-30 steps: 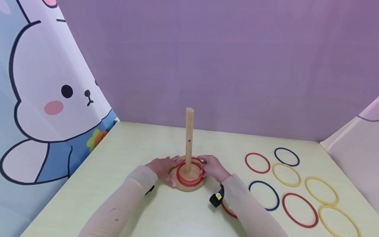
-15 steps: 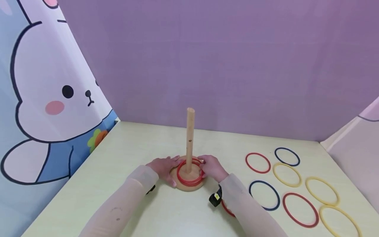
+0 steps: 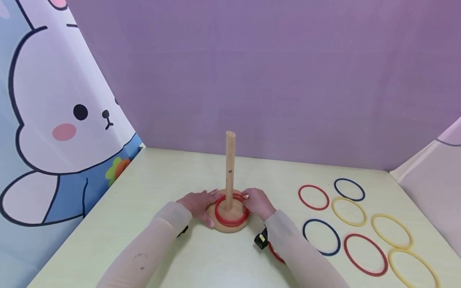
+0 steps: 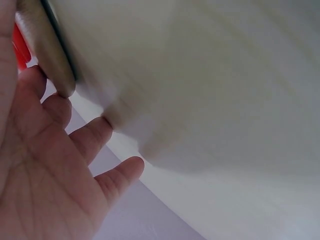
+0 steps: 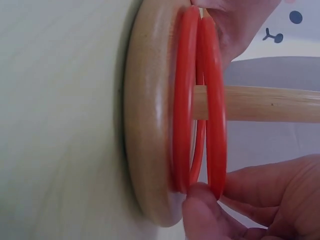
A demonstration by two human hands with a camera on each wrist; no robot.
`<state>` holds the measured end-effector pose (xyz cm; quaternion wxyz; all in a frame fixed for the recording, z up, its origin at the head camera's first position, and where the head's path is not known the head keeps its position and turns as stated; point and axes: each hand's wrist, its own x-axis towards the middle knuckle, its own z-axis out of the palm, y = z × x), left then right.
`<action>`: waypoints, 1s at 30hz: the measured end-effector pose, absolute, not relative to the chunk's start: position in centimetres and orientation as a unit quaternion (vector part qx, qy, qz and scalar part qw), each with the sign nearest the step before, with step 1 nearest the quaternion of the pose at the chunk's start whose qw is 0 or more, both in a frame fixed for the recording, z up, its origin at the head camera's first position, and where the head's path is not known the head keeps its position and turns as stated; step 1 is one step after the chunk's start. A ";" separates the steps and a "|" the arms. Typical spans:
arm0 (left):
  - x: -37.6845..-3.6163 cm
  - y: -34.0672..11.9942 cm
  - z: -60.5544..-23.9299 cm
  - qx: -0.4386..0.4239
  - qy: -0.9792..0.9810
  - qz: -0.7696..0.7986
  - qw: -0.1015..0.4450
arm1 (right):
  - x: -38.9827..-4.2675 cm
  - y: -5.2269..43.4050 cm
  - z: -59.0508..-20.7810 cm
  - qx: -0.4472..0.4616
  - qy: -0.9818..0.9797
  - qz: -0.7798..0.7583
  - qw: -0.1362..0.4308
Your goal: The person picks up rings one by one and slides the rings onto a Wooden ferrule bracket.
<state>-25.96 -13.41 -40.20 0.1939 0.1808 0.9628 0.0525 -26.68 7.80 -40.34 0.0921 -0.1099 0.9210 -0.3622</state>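
A thin, round, bright red, plastic-looking ring [image 5: 216, 110] encircles an upright, round peg of pale wood [image 3: 230, 168], low down near its foot. It sits slightly tilted above a second bright red ring [image 5: 183, 100] of the same make, also around the peg, resting on the round, flat base of pale wood [image 5: 145, 125]. The right hand [image 3: 259, 203] pinches the upper ring at its right edge, between thumb and finger. The left hand [image 3: 196, 205], well apart from the right, has loosely spread fingers and touches the base at its left side.

The step in hand seems to be handling the upper ring at the base; whether it is being seated or lifted, I cannot tell. The next move probably calls for levelling that ring clear of the peg while the base stays steady.

Farther out, to the right on the pale table [image 3: 180, 256], lie two dark blue rings [image 3: 339, 242], three yellow rings [image 3: 372, 224] and two more red rings [image 3: 345, 246]; another red ring [image 3: 275, 256] shows partly from beneath the right sleeve [image 3: 299, 248]. Behind hangs purple cloth [image 3: 266, 80].
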 end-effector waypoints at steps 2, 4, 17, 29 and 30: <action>-26.0 -13.6 -40.3 0.183 0.963 0.054 0.190 | -26.7 7.8 -40.3 -0.112 0.922 -0.359 0.091; -26.1 -13.8 -40.3 0.187 0.963 0.057 0.188 | -26.7 7.7 -40.2 -0.114 0.922 -0.358 0.090; -26.1 -13.9 -40.6 0.190 0.961 0.050 0.193 | -26.2 8.3 -39.4 -0.138 0.939 -0.306 0.075; -25.7 -13.7 -40.2 0.190 0.961 0.047 0.196 | -24.4 13.8 -38.4 -0.152 0.950 -0.234 0.141; -25.6 -13.7 -40.2 0.190 0.961 0.048 0.194 | -24.0 14.3 -38.3 -0.152 0.951 -0.229 0.144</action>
